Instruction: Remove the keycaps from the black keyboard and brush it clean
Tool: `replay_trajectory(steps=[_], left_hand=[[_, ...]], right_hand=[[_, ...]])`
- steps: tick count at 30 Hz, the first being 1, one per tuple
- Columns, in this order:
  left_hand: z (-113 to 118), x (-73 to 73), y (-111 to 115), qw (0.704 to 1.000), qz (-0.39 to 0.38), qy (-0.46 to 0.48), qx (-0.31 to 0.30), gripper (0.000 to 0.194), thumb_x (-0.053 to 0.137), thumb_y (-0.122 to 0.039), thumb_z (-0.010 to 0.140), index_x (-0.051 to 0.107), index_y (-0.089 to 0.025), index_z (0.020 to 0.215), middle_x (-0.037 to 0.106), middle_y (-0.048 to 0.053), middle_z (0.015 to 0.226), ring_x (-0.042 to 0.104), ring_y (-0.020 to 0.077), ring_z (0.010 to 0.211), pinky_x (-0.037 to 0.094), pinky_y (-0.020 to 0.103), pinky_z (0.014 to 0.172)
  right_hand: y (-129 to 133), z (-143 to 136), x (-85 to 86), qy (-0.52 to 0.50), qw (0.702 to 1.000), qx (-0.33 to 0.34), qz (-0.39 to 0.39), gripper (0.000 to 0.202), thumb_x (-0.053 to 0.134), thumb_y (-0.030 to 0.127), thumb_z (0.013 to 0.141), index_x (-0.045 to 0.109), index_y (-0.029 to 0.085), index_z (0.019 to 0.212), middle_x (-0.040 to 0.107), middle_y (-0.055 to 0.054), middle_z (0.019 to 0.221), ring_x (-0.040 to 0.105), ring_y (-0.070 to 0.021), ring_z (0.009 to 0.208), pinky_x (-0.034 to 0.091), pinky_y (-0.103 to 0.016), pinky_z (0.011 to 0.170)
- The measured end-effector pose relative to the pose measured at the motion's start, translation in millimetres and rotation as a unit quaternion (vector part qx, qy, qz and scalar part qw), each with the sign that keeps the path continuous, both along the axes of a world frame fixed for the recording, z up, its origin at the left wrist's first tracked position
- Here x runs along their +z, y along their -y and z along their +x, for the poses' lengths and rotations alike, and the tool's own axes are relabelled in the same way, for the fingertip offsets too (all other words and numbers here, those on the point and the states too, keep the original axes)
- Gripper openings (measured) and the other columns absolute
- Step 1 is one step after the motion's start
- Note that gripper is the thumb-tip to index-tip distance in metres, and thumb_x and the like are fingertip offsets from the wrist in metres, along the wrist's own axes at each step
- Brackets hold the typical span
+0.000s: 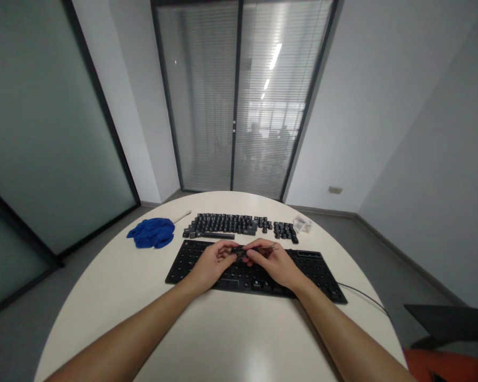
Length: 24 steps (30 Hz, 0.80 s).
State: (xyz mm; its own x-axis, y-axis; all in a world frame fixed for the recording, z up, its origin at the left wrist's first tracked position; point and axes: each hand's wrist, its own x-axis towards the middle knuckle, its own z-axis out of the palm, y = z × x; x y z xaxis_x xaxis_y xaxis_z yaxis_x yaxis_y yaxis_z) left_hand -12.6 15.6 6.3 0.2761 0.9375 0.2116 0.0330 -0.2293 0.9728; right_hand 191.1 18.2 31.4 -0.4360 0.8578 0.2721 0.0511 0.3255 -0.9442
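A black keyboard base [239,285] without most of its keycaps lies on the round white table [207,329]. Above its middle, my left hand [213,261] and my right hand [273,259] meet, fingertips pinched on a small black piece [238,250], probably a keycap. The fingers partly cover the piece. Something thin shows at my right fingers, too small to make out. Behind the base, loose black keycaps [223,224] lie in rows, with a long bar-shaped one [219,235] in front of them.
A crumpled blue cloth [151,233] and a thin light-coloured stick [182,216] lie at the left. Clear plastic packaging [302,224] sits at the back right. A cable [362,294] runs off the table's right edge, near a chair [450,323].
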Motion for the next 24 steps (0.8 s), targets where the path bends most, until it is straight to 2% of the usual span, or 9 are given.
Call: replay_trajectory(steps=[9, 14, 17, 24], left_hand=[[-1.3, 2.0, -2.0, 0.999, -0.017, 0.009, 0.041, 0.037, 0.068, -0.042, 0.08, 0.064, -0.016, 0.106, 0.07, 0.007, 0.091, 0.067, 0.0189, 0.08, 0.053, 0.034, 0.078], [1.5, -1.2, -1.3, 0.997, 0.003, -0.023, 0.067, 0.032, 0.068, -0.037, 0.079, 0.063, -0.016, 0.102, 0.067, 0.004, 0.085, 0.064, 0.0173, 0.08, 0.052, 0.031, 0.076], [3.1, -3.6, 1.1, 0.995, 0.024, -0.07, 0.063, 0.027, 0.068, -0.034, 0.078, 0.064, -0.016, 0.098, 0.066, 0.004, 0.085, 0.062, 0.0166, 0.077, 0.05, 0.029, 0.072], [2.2, -5.6, 3.5, 0.988, 0.059, -0.132, 0.06, 0.019, 0.065, -0.026, 0.08, 0.065, -0.017, 0.097, 0.069, 0.004, 0.088, 0.064, 0.0171, 0.078, 0.052, 0.029, 0.072]], right_hand=[[-5.1, 3.3, -1.5, 0.029, 0.999, -0.035, 0.004, 0.029, 0.063, 0.046, 0.089, 0.064, 0.017, 0.091, 0.068, -0.001, 0.068, 0.065, -0.0154, 0.065, 0.051, -0.028, 0.067], [-15.2, 14.6, 0.6, 0.072, 0.986, -0.142, 0.043, 0.034, 0.051, 0.05, 0.094, 0.06, 0.019, 0.084, 0.06, 0.002, 0.057, 0.057, -0.0148, 0.058, 0.043, -0.027, 0.062], [-24.8, 22.7, -4.1, 0.079, 0.978, -0.191, 0.029, 0.038, 0.046, 0.054, 0.095, 0.058, 0.019, 0.085, 0.058, 0.003, 0.056, 0.055, -0.0154, 0.054, 0.041, -0.028, 0.06], [-31.0, 27.6, -14.0, 0.144, 0.976, -0.165, -0.011, 0.042, 0.044, 0.058, 0.093, 0.056, 0.019, 0.083, 0.058, 0.002, 0.061, 0.058, -0.0175, 0.059, 0.042, -0.03, 0.062]])
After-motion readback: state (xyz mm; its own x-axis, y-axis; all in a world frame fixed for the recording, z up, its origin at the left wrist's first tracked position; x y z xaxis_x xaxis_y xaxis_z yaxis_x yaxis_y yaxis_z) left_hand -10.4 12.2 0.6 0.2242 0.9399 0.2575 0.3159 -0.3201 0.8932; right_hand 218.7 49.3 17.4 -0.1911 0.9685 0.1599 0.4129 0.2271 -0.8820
